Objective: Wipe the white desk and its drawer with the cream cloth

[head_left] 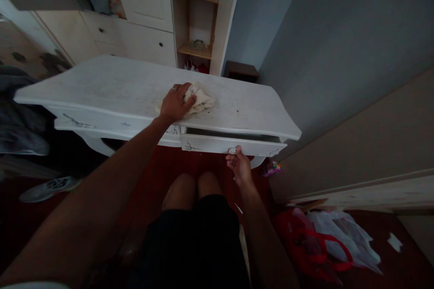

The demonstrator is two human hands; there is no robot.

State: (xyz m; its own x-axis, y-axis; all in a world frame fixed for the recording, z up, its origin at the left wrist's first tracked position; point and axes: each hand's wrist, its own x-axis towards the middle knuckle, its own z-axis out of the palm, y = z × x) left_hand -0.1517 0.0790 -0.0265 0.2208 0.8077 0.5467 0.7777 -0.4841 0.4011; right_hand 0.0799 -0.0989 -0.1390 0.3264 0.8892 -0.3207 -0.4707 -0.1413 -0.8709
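Note:
A long white table (129, 82) with dark smudges on its top stands in front of me. My left hand (176, 101) presses a crumpled cream cloth (202, 100) onto the tabletop near its front edge. Below the top, at the right, a white drawer (210, 142) with carved trim is pulled partly out. The fingers of my right hand (240, 165) are closed on the drawer's pale knob (232, 151). A small dark speck lies on the tabletop right of the cloth.
Behind the table are white cabinets (145, 43) and open shelves holding bags. A grey wall rises at the right. On the red floor lie a red bag (301, 244), a white plastic bag (342, 235), a pink packet (271, 168) and, at left, a shoe (49, 189).

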